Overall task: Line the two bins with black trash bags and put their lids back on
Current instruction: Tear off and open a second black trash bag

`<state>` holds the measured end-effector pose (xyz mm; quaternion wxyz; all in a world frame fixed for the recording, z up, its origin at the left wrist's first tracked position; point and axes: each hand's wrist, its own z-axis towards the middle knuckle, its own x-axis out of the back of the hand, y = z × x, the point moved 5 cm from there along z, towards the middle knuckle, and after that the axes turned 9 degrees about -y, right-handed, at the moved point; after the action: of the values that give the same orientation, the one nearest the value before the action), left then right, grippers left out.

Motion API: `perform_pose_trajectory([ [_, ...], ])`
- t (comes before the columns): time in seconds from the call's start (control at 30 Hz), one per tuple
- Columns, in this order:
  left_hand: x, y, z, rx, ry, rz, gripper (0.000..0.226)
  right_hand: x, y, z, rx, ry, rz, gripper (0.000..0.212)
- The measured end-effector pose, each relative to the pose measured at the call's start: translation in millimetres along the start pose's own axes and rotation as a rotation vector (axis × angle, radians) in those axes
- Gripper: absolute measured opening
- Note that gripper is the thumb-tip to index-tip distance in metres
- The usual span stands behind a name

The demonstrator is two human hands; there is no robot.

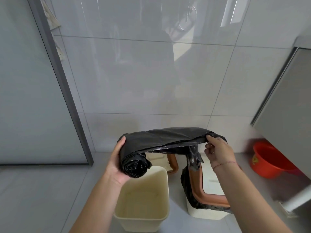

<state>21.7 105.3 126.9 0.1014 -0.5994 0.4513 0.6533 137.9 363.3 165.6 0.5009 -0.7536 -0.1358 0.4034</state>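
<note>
My left hand (116, 163) cups a roll of black trash bags (133, 166). A sheet of it (168, 137) stretches to the right, where my right hand (217, 151) pinches its loose end. Below the roll stands a cream bin (143, 214), open, with no bag and no lid. To its right a second cream bin (207, 214) has a black bag (186, 185) folded over its rim and a brown-framed lid (210, 200) on top. Behind the bare bin another brown-edged lid (173, 163) lies on the floor, partly hidden by the bag.
A red plastic basin (271, 161) sits on the floor at the right, beside a steel cabinet (289, 115). The glossy tiled wall (151, 73) stands just behind the bins. A grey door frame (67, 91) runs down the left.
</note>
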Motion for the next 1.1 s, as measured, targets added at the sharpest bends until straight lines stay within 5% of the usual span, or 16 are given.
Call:
perform_pose_trajectory([
  [0.1, 6.9, -3.6, -1.0, 0.073, 0.097, -0.020, 0.038, -9.0, 14.3, -2.2, -0.239, -0.169, 0.365, 0.016],
  [0.17, 9.1, -7.8, -1.9, 0.122, 0.126, -0.028, 0.043, -18.3, 20.7, -6.8, -0.361, -0.284, 0.487, 0.036],
  [0.27, 8.6, -12.6, -1.8, 0.168, 0.114, -0.012, 0.049, -28.2, 27.2, -11.7, -0.461, -0.407, 0.409, 0.063],
  [0.37, 5.9, -15.1, -0.6, 0.205, 0.091, 0.068, 0.051, -35.0, 34.3, -17.0, -0.502, -0.498, 0.129, 0.061],
  [0.53, -5.9, -21.3, -3.4, 0.223, -0.019, 0.078, 0.056, -35.2, 54.1, -19.6, -0.527, -0.314, -0.019, 0.015],
  [0.73, -28.6, -7.6, -9.3, -0.012, -0.332, -0.145, 0.057, -33.3, 56.4, -16.8, -0.495, -0.188, 0.079, 0.016],
  [0.8, -26.0, -5.4, -8.3, -0.055, -0.273, -0.055, 0.054, -38.1, 61.1, -25.3, -0.633, -0.274, 0.079, 0.038],
  [0.93, -16.2, -17.2, -4.1, 0.031, -0.078, 0.167, 0.060, -56.1, 82.6, -60.5, -0.989, -0.805, -0.106, 0.110],
  [1.0, -16.2, -24.7, -3.3, 0.082, -0.044, 0.227, 0.057, -66.2, 88.0, -74.5, -1.008, -0.925, -0.174, 0.117],
  [1.1, -16.9, -28.8, -4.2, 0.127, -0.035, 0.309, 0.053, -76.0, 90.2, -78.5, -0.939, -0.827, -0.115, 0.099],
])
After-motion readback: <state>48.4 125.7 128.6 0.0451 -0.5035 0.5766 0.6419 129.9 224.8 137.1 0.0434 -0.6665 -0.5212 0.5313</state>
